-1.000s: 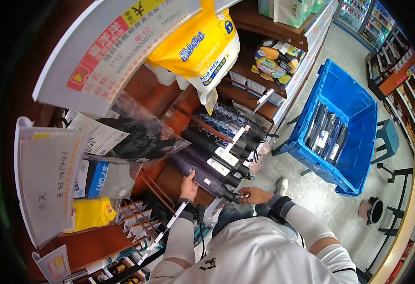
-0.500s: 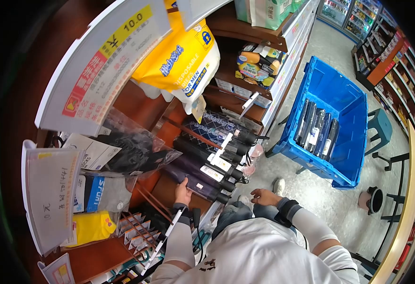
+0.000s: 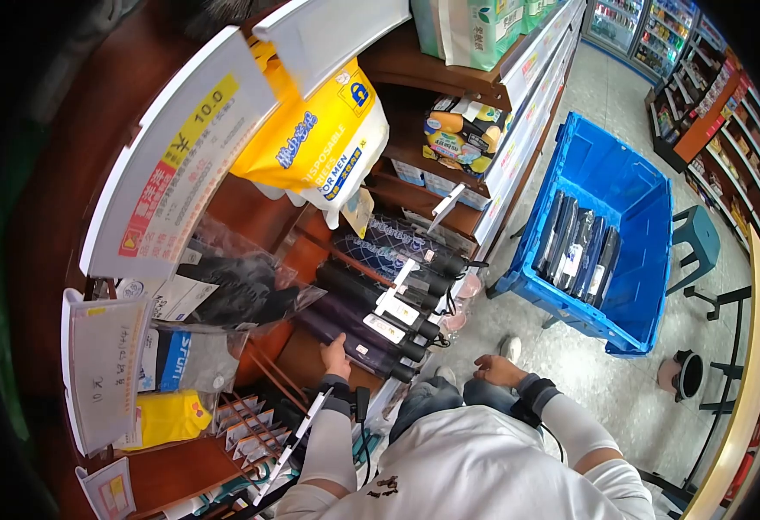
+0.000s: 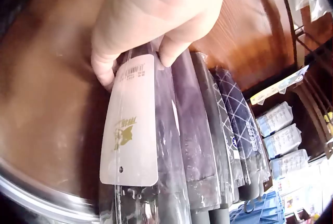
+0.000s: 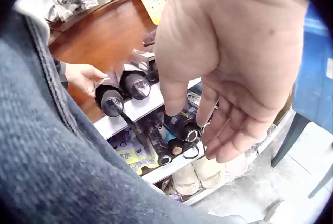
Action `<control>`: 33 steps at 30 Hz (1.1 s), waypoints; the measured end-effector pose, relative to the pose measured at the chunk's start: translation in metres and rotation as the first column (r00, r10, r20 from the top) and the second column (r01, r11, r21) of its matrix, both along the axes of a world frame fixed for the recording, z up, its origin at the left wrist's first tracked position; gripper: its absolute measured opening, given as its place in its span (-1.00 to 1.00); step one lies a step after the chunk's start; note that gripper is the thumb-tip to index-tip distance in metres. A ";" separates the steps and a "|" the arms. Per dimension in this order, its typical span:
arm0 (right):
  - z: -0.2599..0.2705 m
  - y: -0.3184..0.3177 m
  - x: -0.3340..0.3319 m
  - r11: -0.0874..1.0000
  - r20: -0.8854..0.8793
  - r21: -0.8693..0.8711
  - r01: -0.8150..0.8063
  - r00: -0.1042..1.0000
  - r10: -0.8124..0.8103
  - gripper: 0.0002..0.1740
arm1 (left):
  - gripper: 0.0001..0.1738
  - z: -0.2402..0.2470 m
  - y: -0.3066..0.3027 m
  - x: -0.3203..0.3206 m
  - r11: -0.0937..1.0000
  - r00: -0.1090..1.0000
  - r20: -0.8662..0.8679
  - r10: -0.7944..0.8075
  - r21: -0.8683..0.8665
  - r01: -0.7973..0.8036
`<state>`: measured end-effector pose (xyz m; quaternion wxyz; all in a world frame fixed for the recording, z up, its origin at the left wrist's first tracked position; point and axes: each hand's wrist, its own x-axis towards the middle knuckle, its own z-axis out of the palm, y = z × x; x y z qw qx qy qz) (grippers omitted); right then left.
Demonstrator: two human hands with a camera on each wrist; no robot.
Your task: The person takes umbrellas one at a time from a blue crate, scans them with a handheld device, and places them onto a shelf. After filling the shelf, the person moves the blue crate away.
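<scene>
Several folded umbrellas in clear sleeves lie side by side on a brown shelf, handle ends toward the person. My left hand grips the nearest one, a dark purple umbrella, at the end of the row. In the left wrist view, thumb and fingers of the left hand straddle that umbrella, above its pale hang tag. Away from the row, in front of the legs, my right hand holds nothing. Its loosely bent fingers show in the right wrist view, near the handle ends.
To the right stands a blue crate with several sleeved umbrellas inside. Price-tag holders and a yellow bag jut out above the shelf. Bagged socks hang at the left. A green stool is behind the crate.
My right hand has left the purple umbrella's handle end and moved right. The left hand stays on the umbrella, whose handle end sticks out less than before. The head view has shifted slightly.
</scene>
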<state>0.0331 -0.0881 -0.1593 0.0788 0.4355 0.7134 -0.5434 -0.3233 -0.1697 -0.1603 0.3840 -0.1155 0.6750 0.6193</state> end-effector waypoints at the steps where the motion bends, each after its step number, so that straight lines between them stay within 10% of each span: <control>1: 0.001 0.002 0.003 1.000 -0.006 0.002 0.013 1.000 -0.013 -0.49 | -0.43 -0.013 -0.002 -0.003 1.000 1.000 -0.001 0.000 0.003 0.000; 3: 0.004 0.007 0.008 1.000 0.002 0.010 0.012 1.000 -0.012 -0.49 | -0.39 -0.046 -0.007 -0.011 1.000 0.977 -0.215 0.012 0.004 -0.011; 13: 0.079 0.062 0.044 0.988 -0.159 0.139 0.069 0.986 -0.046 -0.55 | -0.53 -0.023 -0.003 0.014 1.000 0.977 -0.214 -0.014 0.005 0.015; 22: 0.083 0.212 0.165 0.699 -0.387 0.101 0.708 0.676 -0.628 -0.67 | -0.46 0.010 0.008 0.059 0.916 0.944 -0.323 -0.069 -0.395 -0.069; 25: 0.014 0.243 0.232 0.512 -0.235 0.089 0.854 0.518 -0.823 -0.65 | -0.46 0.023 0.018 0.076 0.860 0.936 -0.340 -0.087 -0.499 -0.102; 27: 0.005 0.246 0.265 0.600 0.089 0.331 0.728 0.609 -0.788 -0.65 | -0.47 0.031 0.025 0.093 0.852 0.944 -0.330 -0.013 -0.497 -0.162; 33: -0.070 0.238 0.301 0.490 0.282 0.180 0.853 0.432 -0.857 -0.56 | -0.49 0.019 0.012 0.106 0.759 0.860 -0.489 -0.146 -0.613 -0.220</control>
